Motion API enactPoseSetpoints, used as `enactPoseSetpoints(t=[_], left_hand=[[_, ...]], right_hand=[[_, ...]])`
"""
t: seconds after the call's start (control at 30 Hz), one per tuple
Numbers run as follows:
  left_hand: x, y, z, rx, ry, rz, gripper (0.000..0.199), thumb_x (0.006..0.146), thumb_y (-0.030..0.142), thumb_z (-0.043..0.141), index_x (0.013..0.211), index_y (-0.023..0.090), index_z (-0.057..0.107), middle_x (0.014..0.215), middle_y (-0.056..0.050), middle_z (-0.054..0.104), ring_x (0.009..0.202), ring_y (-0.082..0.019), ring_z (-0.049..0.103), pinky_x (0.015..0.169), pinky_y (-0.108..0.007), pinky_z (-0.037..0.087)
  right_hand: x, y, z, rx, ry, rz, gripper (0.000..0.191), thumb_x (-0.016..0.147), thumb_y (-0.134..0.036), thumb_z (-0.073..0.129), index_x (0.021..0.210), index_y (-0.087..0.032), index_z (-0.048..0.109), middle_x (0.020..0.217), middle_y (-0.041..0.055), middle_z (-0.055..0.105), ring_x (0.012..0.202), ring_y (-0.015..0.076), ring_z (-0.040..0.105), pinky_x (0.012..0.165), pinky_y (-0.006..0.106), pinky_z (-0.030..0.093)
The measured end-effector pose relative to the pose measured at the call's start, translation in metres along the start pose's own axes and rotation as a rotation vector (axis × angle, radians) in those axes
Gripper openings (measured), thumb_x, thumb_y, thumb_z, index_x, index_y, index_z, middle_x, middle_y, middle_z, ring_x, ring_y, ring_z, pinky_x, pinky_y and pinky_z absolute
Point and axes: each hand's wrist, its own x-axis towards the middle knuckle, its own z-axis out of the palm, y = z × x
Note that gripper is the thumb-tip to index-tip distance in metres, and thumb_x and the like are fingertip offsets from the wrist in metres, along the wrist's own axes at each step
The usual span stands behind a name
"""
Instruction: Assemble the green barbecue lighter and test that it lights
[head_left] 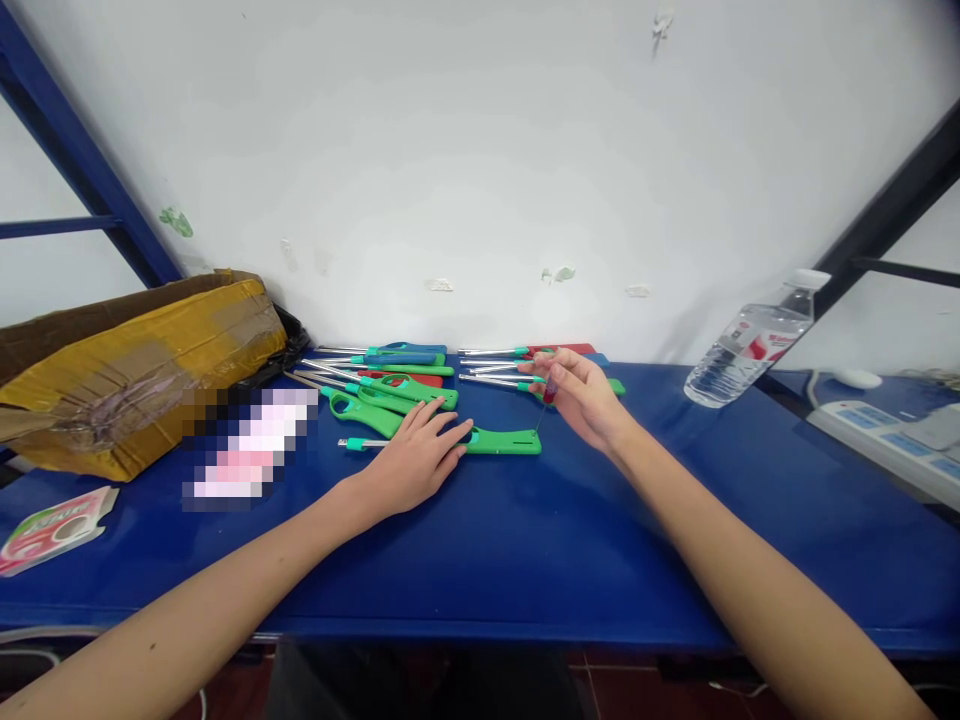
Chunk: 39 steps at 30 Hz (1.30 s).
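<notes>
A green long-necked lighter (504,441) lies flat on the blue table, its metal tip pointing left. Across its middle rests my left hand (421,455), fingers spread and lying on it. My right hand (581,395) is closed on a small screwdriver with a red handle (551,385); its thin shaft reaches down to the right end of the green lighter. Behind my left hand several green, blue and red lighters (397,392) lie in a pile. Another group of lighters (495,365) lies behind my right hand, partly hidden by it.
A taped cardboard box (142,380) stands at the left, with a torn label card (56,530) in front of it. At the right are a leaning water bottle (757,340) and a white power strip (892,445). A white wall (480,180) rises behind the table (480,570).
</notes>
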Motion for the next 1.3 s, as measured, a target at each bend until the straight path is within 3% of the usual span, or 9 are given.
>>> enactPoseSetpoints(t=[0.07,0.17,0.23,0.33,0.5,0.73,1.03,1.17,1.3], left_hand=[[0.0,0.0,0.0,0.007,-0.008,0.001,0.043,0.104,0.032,0.037,0.141,0.019,0.054,0.138,-0.014,0.057,0.144,-0.035,0.034,0.116,-0.061,0.03],[0.001,0.001,-0.001,0.026,-0.025,-0.002,0.043,0.104,0.031,0.036,0.142,0.018,0.053,0.138,-0.014,0.057,0.144,-0.036,0.034,0.117,-0.06,0.029],[0.001,0.001,-0.001,0.031,-0.028,-0.002,0.043,0.104,0.031,0.036,0.142,0.018,0.053,0.138,-0.013,0.057,0.143,-0.036,0.034,0.117,-0.06,0.029],[0.0,0.001,-0.001,0.031,-0.031,0.0,0.043,0.105,0.03,0.035,0.142,0.017,0.053,0.138,-0.013,0.057,0.143,-0.035,0.034,0.117,-0.06,0.029],[0.0,-0.001,0.0,0.028,-0.024,0.01,0.043,0.105,0.03,0.034,0.141,0.017,0.054,0.137,-0.013,0.058,0.143,-0.035,0.034,0.117,-0.06,0.03],[0.001,0.0,-0.002,0.022,-0.04,0.008,0.044,0.104,0.03,0.035,0.141,0.017,0.054,0.138,-0.014,0.057,0.144,-0.035,0.033,0.117,-0.06,0.03],[0.0,0.001,-0.003,-0.019,-0.012,0.011,0.042,0.103,0.03,0.038,0.139,0.017,0.055,0.137,-0.014,0.058,0.143,-0.035,0.034,0.116,-0.062,0.03],[0.0,0.002,-0.004,-0.023,-0.019,0.004,0.042,0.103,0.029,0.038,0.139,0.018,0.056,0.137,-0.014,0.058,0.143,-0.035,0.035,0.116,-0.061,0.03],[0.0,0.002,-0.003,-0.029,0.0,0.008,0.042,0.103,0.03,0.037,0.138,0.019,0.056,0.136,-0.013,0.059,0.143,-0.034,0.035,0.116,-0.061,0.03]], right_hand=[[-0.001,0.0,0.003,0.048,-0.013,0.032,0.034,0.067,-0.042,0.087,0.074,-0.022,0.061,0.094,0.002,0.07,0.096,0.0192,0.066,0.077,0.031,0.052],[-0.004,-0.002,0.009,0.121,-0.07,0.091,0.035,0.069,-0.042,0.086,0.074,-0.022,0.058,0.074,-0.0023,0.063,0.075,0.0138,0.063,0.07,0.029,0.05],[-0.006,-0.003,0.012,0.149,-0.096,0.101,0.032,0.072,-0.04,0.084,0.076,-0.022,0.058,0.062,-0.0056,0.051,0.06,0.0108,0.053,0.064,0.027,0.047],[-0.006,-0.007,0.014,0.17,-0.111,0.123,0.026,0.078,-0.043,0.078,0.08,-0.022,0.063,0.059,-0.0061,0.04,0.053,0.0108,0.038,0.059,0.029,0.042],[-0.004,-0.01,0.012,0.225,-0.119,0.203,0.025,0.086,-0.045,0.066,0.079,-0.021,0.07,0.061,-0.0033,0.037,0.056,0.0119,0.036,0.062,0.03,0.042],[-0.002,-0.005,0.006,0.123,-0.092,0.136,0.029,0.078,-0.048,0.077,0.075,-0.02,0.071,0.073,0.001,0.053,0.069,0.0143,0.051,0.066,0.03,0.045],[-0.003,-0.004,0.003,-0.154,-0.078,0.028,0.039,0.07,-0.057,0.081,0.078,-0.02,0.074,0.071,0.0033,0.067,0.068,0.0152,0.059,0.066,0.031,0.049],[-0.005,-0.005,0.005,-0.183,-0.076,-0.006,0.034,0.073,-0.053,0.079,0.076,-0.021,0.072,0.074,0.0032,0.069,0.067,0.0147,0.059,0.065,0.03,0.049],[-0.008,-0.011,0.008,-0.057,-0.175,0.056,0.026,0.079,-0.046,0.077,0.079,-0.021,0.068,0.098,0.0061,0.072,0.089,0.0185,0.066,0.076,0.032,0.053]])
